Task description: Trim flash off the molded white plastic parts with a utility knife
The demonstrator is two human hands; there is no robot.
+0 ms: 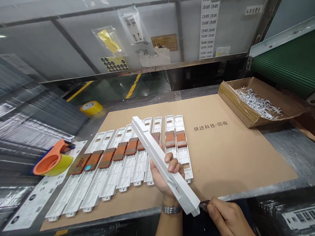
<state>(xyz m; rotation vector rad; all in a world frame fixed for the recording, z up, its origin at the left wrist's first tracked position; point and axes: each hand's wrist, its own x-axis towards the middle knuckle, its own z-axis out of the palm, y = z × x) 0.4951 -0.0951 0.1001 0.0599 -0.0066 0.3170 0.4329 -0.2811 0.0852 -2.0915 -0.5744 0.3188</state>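
1. Left hand (pixel 167 175) is wrapped around the middle of a long white moulded plastic strip (pixel 163 162), lifted off the brown cardboard sheet (pixel 227 153).
2. The strip's long axis runs diagonally: far end up and left over the row, near end down by the bench edge.
3. Right hand (pixel 227 217) is pinched narrow on a small dark blade-like tool (pixel 204 205), tip touching the strip's near end. So the right hand is nearer that end.
4. Just behind lies a row of matching white strips with brown pads (pixel 128 157).
5. Bare cardboard is to the right; the open cardboard box of white scraps (pixel 258 101) is well apart, as is the orange tape dispenser (pixel 53 160) far left.
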